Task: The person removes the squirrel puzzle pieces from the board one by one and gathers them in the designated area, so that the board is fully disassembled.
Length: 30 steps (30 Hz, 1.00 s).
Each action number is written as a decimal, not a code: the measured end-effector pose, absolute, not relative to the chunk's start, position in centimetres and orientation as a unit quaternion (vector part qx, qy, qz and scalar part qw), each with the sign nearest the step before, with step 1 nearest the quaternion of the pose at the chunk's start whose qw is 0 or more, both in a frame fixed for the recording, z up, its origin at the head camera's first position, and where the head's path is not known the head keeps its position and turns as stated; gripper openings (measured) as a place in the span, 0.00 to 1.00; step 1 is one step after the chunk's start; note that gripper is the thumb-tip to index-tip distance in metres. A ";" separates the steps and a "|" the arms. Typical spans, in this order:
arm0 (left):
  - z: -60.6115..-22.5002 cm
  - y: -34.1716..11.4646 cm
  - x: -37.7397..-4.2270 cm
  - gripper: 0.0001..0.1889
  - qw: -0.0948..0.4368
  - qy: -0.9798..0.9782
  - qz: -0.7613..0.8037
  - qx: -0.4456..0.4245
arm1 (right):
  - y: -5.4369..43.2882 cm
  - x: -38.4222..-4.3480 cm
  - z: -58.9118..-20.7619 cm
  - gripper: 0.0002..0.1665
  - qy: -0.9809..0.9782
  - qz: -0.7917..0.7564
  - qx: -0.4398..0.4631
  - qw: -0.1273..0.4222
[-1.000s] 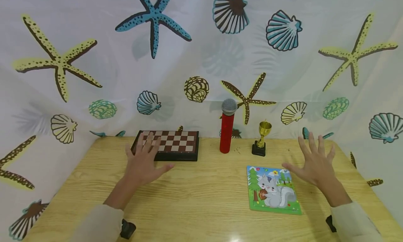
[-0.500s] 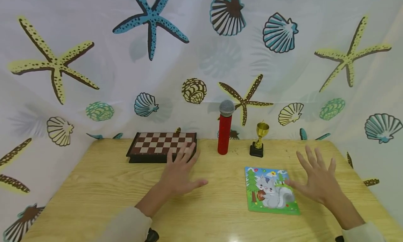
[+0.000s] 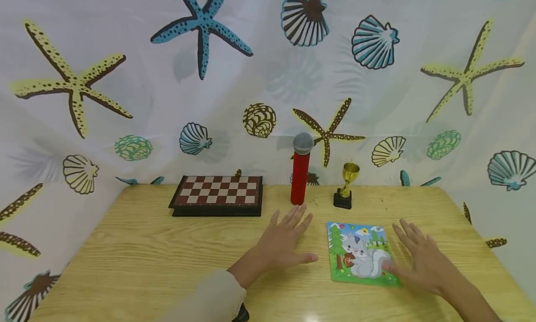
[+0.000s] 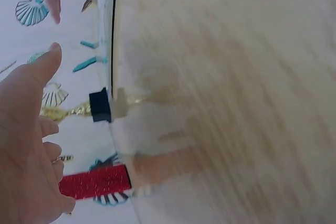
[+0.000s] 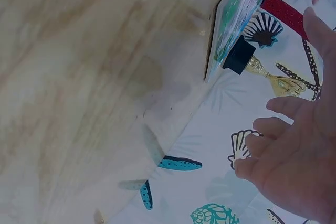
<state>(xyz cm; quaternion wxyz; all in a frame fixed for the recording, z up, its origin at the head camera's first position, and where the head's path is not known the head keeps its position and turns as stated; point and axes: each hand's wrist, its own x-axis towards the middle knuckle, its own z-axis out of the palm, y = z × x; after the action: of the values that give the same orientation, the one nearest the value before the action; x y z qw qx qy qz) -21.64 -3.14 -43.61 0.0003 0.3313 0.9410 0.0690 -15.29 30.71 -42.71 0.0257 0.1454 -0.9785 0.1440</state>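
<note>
Now that the left hand [image 3: 281, 245] has crossed from the chessboard [image 3: 217, 191], it and the right hand [image 3: 428, 267], both spread wide, holding nothing, flank the squirrel picture [image 3: 361, 254]; right-side contact unclear.

A white curtain [image 3: 234, 80] printed with starfish [image 3: 204, 22] and seashells [image 3: 374, 43] hangs behind and beside the wood-grain tabletop [image 3: 146, 252], which catches a small glare [image 3: 311, 318].

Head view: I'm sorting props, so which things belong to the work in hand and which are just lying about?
Probably in the work (nothing is gripped):
squirrel picture board, with the left hand and right hand at either side

Probably just lying about:
chessboard
red-handled microphone
gold trophy cup
</note>
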 end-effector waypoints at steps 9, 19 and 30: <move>-44.8 -0.7 -20.3 0.47 0.100 0.918 0.087 0.375 | 29.7 -14.3 -43.1 0.54 -0.974 0.171 0.131 -0.069; -45.0 0.4 -19.2 0.44 0.145 0.900 0.064 0.405 | 29.2 -13.7 -43.8 0.50 -0.963 0.192 0.141 -0.129; -44.6 0.8 -18.7 0.43 0.162 0.901 0.045 0.400 | 28.5 -13.5 -43.7 0.49 -0.956 0.206 0.131 -0.162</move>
<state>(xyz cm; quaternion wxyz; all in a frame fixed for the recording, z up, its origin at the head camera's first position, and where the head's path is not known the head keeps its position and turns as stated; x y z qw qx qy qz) -18.66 0.82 -44.62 0.1615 0.3996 0.9012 0.0455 -13.52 28.52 -43.65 -0.1623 0.1310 -0.9561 0.2059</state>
